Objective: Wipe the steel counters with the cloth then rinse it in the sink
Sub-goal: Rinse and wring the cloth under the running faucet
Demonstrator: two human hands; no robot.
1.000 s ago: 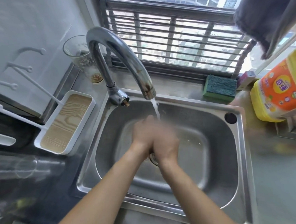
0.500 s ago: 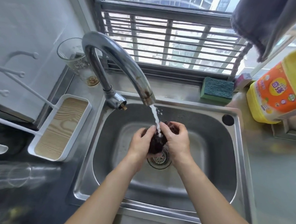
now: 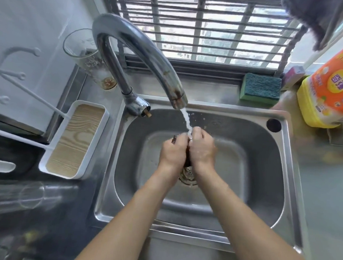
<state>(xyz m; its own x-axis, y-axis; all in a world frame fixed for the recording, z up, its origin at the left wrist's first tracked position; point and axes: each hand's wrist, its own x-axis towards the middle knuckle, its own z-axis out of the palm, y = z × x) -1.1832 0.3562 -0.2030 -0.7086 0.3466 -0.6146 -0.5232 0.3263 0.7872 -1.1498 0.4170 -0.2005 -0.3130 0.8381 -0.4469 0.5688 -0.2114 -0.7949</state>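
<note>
Stainless-steel sink [image 3: 262, 204], seen from above, with a single rounded basin set into a steel counter [image 3: 326, 197]; a barred window [image 3: 201, 32] runs along the far side. A curved chrome faucet [image 3: 143, 48] arches from its base at the basin's far-left corner, and a thin stream of water [image 3: 186, 118] falls from its spout onto the hands. A yellow detergent bottle [image 3: 331, 88] with an orange label stands on the counter at far right, below a dark grey towel [image 3: 311, 16] hanging at the top edge. A white tray with a wood-grain insert [image 3: 74, 140] lies left of the sink; behind it stands a clear drinking glass [image 3: 85, 53]. A green scouring sponge [image 3: 261, 87] rests on the ledge behind the basin.

Over the middle of the basin, the left hand [image 3: 172, 153] and right hand [image 3: 202, 149] are pressed side by side, fingers curled inward, squeezing a dark cloth [image 3: 187, 156] between them. Only a narrow dark strip of it shows between the palms, with a small tip protruding above the left knuckles. The strainer drain [image 3: 188, 175] is partly visible just beneath the wrists
</note>
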